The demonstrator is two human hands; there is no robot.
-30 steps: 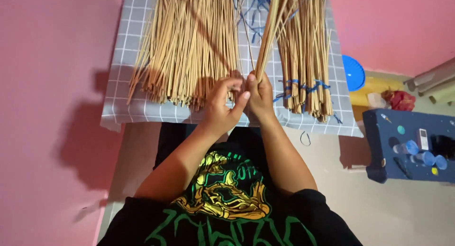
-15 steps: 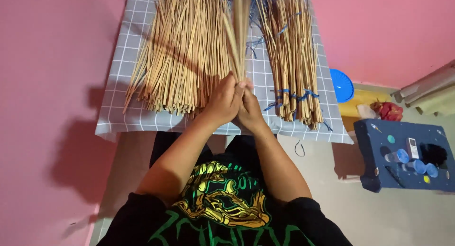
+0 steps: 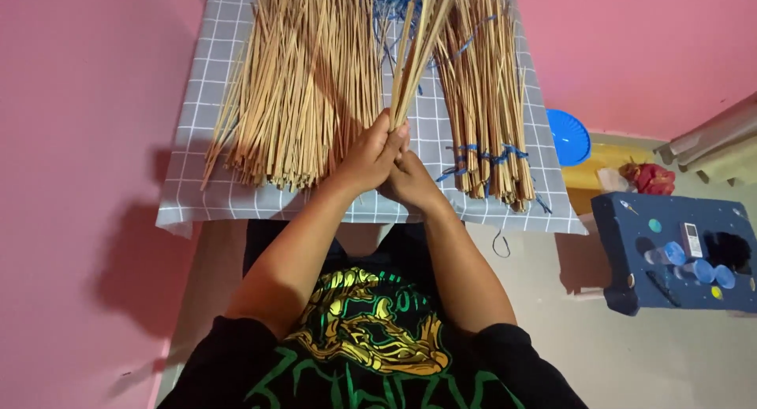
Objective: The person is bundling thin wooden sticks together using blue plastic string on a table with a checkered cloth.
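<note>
The thin bundle of pale sticks (image 3: 418, 46) is standing nearly upright above the worktop (image 3: 197, 196), slanting up to the right, its lower ends gripped between both hands. The left hand (image 3: 367, 153) and right hand (image 3: 412, 180) are clenching around it together, pressed against each other. Half a second ago the bundle was rising straighter; it is now leaning rightward. A loose stick pile (image 3: 303, 85) is lying left, a blue-tied pile (image 3: 485, 101) right.
</note>
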